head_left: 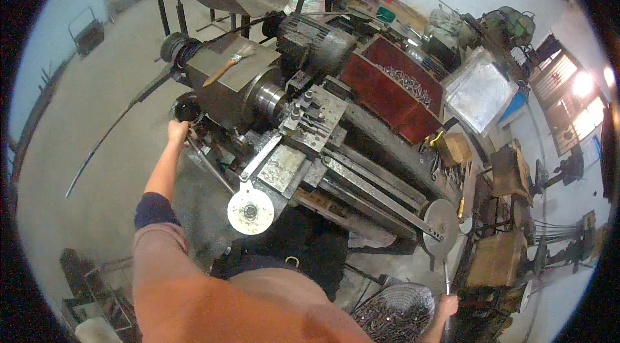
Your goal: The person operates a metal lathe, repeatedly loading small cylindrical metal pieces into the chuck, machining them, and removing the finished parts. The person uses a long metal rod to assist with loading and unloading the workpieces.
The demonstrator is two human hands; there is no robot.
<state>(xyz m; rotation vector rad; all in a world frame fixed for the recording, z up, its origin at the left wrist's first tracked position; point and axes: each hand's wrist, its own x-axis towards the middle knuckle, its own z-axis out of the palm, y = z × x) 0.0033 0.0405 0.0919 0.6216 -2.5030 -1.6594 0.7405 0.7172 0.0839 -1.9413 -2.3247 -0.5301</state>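
Note:
A small lathe (232, 78) with a chuck-like spindle (270, 99) stands in front of me. At its left end my left hand (179, 128) is closed beside a dark round cup-shaped part (186, 109); what its fingers grip is hidden. My right hand (447, 306), low on the right, is wrapped round a thin metal lever (446, 273). The lever runs down from a grey disc (442, 221) at the end of the long slide. Between my hands are the tool post (313, 120) and a pale round plate (250, 208).
A wooden-handled brush (223, 73) lies on the headstock, before a motor (316, 39). Behind stands a red bin (387, 84) of small metal parts. A round basket (395, 311) of dark metal pieces sits beside my right hand. A long rod (106, 139) juts out left.

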